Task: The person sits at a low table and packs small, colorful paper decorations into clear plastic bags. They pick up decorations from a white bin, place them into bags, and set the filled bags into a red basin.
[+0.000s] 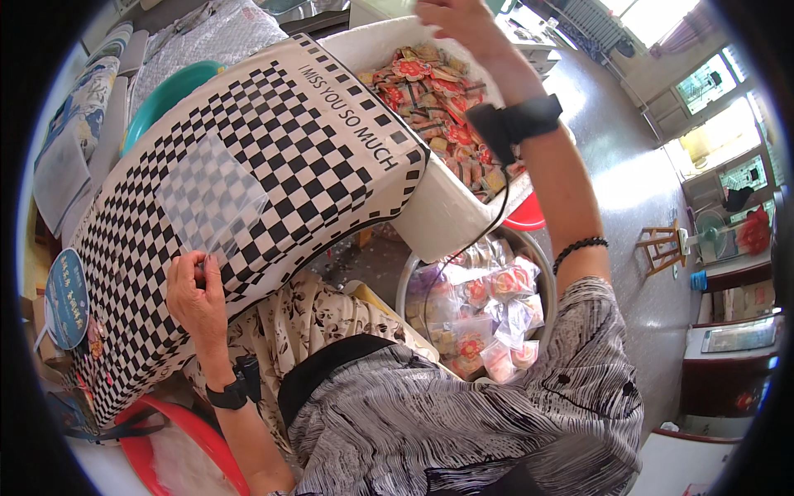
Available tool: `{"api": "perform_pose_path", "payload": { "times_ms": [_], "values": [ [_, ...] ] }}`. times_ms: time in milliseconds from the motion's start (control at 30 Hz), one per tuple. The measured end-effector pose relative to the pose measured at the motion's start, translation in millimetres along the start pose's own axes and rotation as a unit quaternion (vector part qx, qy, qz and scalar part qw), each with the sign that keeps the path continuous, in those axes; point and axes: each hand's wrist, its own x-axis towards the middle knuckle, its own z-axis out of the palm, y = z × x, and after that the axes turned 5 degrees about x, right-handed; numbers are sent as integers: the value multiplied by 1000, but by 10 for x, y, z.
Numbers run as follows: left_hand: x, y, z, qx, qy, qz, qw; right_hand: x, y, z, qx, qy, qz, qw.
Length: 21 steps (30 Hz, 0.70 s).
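Note:
My left hand (197, 291) pinches the near edge of a clear plastic bag (214, 192) between thumb and fingers. The bag lies flat on a table with a black-and-white checkered cloth (310, 180). My right hand (456, 22) is raised at the top of the view, over the far rim of a white foam box (434, 204). That hand is blurred and partly cut off by the frame; its fingers look spread, and nothing shows in them. Small wrapped pieces and red flower-shaped cards (459, 133) fill the box.
A metal basin (547, 279) with filled clear bags (471, 310) stands below the foam box. A red basin (205, 446) holding clear plastic is at lower left. A teal basin (164, 99), a round fan (67, 297) and a wooden stool (660, 248) are farther out. A cable hangs from my right wrist.

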Motion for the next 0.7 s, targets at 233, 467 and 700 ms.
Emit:
{"api": "perform_pose_path", "payload": {
  "times_ms": [233,467,700],
  "values": [
    [-1,15,-17,-10,-3,-22,1000,-156,1049,-619,-146,25,309,940],
    [-13,36,-36,1,-9,-37,999,-579,1673,-534,-127,17,405,905],
    [12,55,-33,11,-7,-36,999,-678,2118,-280,-262,-6,319,911]
  ]
}}
